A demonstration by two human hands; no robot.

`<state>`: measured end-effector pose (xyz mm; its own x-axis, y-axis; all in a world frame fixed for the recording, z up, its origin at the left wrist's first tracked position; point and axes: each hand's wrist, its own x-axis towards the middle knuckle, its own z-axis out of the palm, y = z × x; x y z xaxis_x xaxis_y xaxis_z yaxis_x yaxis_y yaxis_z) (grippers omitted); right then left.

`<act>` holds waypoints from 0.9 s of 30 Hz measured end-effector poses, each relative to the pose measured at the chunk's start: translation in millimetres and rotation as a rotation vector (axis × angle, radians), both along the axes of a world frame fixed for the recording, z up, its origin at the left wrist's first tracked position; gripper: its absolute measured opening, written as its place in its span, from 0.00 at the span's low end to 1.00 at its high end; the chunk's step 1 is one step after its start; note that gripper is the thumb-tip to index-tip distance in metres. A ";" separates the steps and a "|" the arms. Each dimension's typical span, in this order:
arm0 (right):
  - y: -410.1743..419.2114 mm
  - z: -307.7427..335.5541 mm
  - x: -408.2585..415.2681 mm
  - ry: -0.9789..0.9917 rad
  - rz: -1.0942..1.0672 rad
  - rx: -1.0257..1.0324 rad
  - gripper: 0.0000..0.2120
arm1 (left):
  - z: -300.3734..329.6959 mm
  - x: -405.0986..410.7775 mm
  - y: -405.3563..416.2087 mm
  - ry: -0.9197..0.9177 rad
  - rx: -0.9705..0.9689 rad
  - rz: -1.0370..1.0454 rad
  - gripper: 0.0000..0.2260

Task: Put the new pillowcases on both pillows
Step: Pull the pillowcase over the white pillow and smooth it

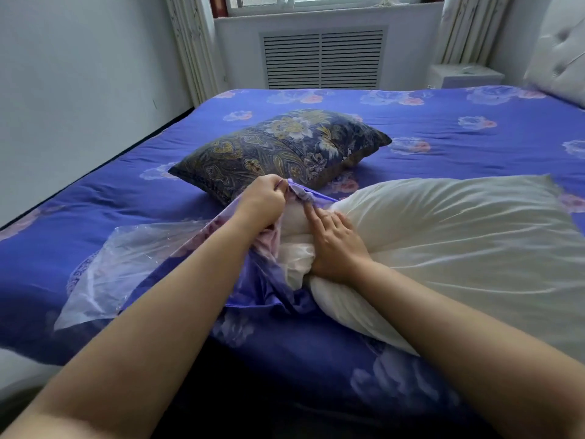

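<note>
A bare white pillow (pixel 443 236) lies across the near right of the bed. Its left end sits in the mouth of a blue-purple flowered pillowcase (pixel 269 289). My left hand (pixel 262 201) pinches the raised edge of the pillowcase opening. My right hand (pixel 332 245) presses on the bunched white end of the pillow with its fingers mostly straight, the forefinger pointing at the case's hem. A second pillow (pixel 281 150) in a dark paisley cover lies farther back, left of centre.
A clear plastic bag (pixel 133 264) lies flat on the bed to the left of my arms. The bed (pixel 443 137) has a blue flowered cover. A padded headboard (pixel 560 58) stands at the right, a wall at the left, and a radiator grille (pixel 323 58) under the window.
</note>
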<state>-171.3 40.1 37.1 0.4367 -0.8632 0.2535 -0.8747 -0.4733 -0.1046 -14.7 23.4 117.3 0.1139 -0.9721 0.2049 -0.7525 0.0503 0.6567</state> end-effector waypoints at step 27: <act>19.2 -14.4 -12.3 0.085 0.013 0.220 0.47 | -19.6 -46.0 43.8 0.668 -0.040 -0.073 0.09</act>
<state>-183.7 59.3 22.7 0.4594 -0.8880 0.0216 -0.8790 -0.4580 -0.1330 -60.7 67.1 97.7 0.1632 -0.9753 0.1488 -0.1786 0.1191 0.9767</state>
